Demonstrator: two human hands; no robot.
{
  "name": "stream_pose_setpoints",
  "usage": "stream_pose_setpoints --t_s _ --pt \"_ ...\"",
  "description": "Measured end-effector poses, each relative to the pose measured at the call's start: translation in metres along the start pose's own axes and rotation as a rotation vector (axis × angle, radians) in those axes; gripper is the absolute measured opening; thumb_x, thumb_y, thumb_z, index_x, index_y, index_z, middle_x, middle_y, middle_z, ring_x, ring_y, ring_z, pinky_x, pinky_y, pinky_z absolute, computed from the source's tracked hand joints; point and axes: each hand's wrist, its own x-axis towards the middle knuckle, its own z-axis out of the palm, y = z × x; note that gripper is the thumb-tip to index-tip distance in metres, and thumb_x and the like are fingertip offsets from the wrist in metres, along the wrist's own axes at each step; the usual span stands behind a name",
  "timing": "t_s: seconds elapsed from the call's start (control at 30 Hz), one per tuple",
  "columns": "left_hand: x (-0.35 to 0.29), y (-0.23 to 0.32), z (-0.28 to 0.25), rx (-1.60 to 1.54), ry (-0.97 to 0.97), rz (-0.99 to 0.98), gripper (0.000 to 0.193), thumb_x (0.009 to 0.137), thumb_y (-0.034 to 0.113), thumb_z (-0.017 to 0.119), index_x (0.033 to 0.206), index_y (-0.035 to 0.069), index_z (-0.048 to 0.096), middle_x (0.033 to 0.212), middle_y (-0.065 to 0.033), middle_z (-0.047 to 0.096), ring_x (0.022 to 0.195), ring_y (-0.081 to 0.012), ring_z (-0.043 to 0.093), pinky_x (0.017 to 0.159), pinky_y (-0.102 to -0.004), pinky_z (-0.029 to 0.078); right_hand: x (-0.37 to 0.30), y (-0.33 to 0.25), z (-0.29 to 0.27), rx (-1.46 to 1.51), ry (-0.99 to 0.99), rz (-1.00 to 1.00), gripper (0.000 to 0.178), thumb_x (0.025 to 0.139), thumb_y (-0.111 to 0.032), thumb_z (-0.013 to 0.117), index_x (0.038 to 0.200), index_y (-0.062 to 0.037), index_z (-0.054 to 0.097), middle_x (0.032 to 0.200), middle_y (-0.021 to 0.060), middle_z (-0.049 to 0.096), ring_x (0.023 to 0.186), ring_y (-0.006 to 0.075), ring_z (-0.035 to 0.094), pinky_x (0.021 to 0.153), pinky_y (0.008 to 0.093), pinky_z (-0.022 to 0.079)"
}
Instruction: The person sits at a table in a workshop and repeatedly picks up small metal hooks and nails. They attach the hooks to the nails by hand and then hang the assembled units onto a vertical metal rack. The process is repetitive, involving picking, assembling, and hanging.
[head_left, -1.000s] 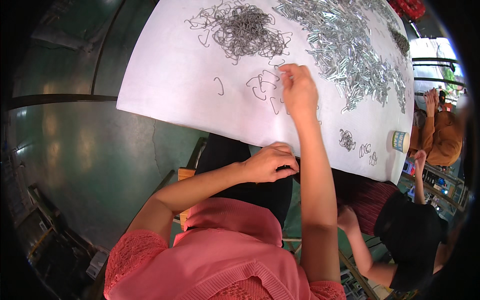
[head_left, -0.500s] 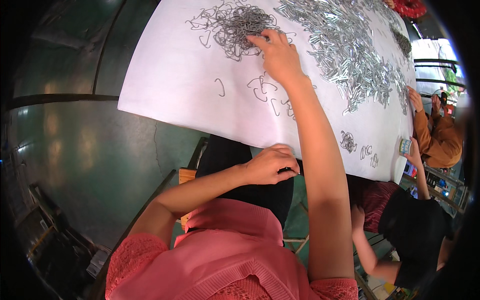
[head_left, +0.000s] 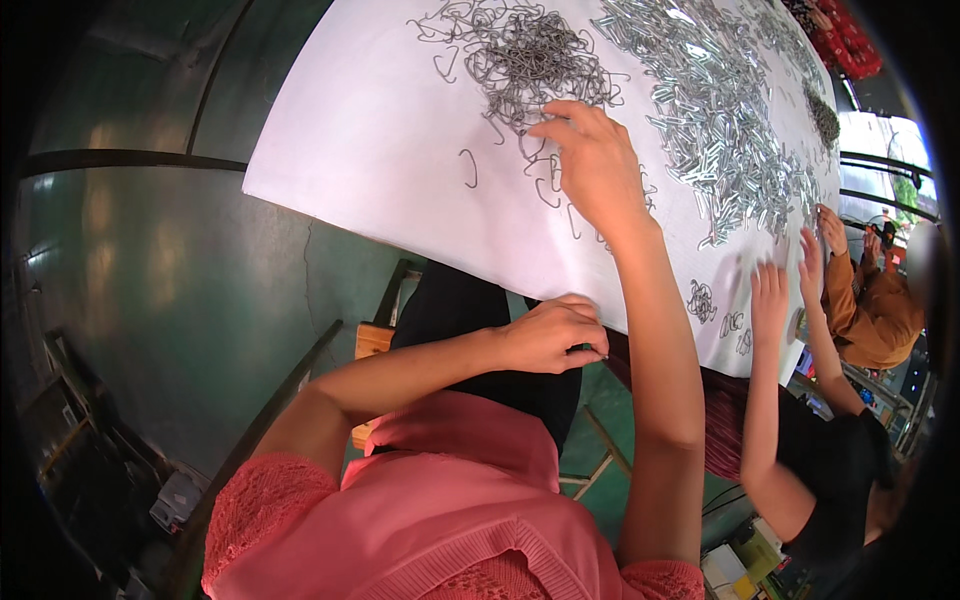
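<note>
My right hand (head_left: 600, 170) is over the white tabletop (head_left: 350, 150), its fingers apart and its fingertips at the near edge of a tangled pile of grey bent wire hooks (head_left: 545, 55). A few loose hooks lie under and beside that hand, and a single hook (head_left: 470, 168) rests to the left of them. At the table's near edge, my left hand (head_left: 555, 335) is closed, thumb and fingers pinched together. Anything between those fingers is too small or hidden to name.
A broad heap of shiny silver metal pieces (head_left: 720, 130) spreads right of the hooks. Nearer lies a small cluster of wire pieces (head_left: 702, 300). A co-worker in black (head_left: 840, 470) stretches both hands over the right edge; another person in brown (head_left: 870, 310) is beyond.
My right hand has drawn back toward me from the hook pile to its near edge. My left hand stays pinched. The co-worker in black has raised both hands over the table.
</note>
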Motion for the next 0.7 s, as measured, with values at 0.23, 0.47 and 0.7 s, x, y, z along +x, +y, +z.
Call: stream_pose_setpoints --t_s 0.23,0.47,0.7 --pt "0.000 0.000 -0.001 0.017 -0.027 -0.015 0.013 0.074 0.009 0.074 0.083 0.009 0.064 0.082 -0.0038 0.062 0.086 -0.0251 0.059 0.083 -0.0362 0.046 0.017 0.001 0.010 0.043 0.101 -0.044 0.043 0.069 0.006 0.059 0.105 -0.0161 0.068 0.109 0.0006 0.059 0.102 0.0217 0.056 0.084 0.0378 0.042" --pt "0.001 0.004 -0.001 0.062 0.016 -0.001 0.012 0.076 0.009 0.070 0.087 0.008 0.066 0.088 -0.0067 0.066 0.094 -0.0270 0.059 0.089 -0.0376 0.045 0.034 -0.026 0.014 0.090 -0.001 0.188 0.012 0.080 -0.010 0.065 0.091 -0.0118 0.068 0.092 0.0042 0.060 0.085 0.0241 0.062 0.077 0.0371 0.047" --pt "-0.003 0.005 -0.002 0.033 -0.028 -0.099 0.036 0.073 0.008 0.070 0.108 0.004 0.061 0.104 -0.0155 0.063 0.102 -0.0358 0.057 0.091 -0.0444 0.045 0.033 -0.044 0.032 0.082 -0.168 0.393 0.008 0.081 -0.019 0.065 0.083 -0.0119 0.066 0.091 0.0075 0.060 0.084 0.0266 0.062 0.075 0.0407 0.048"
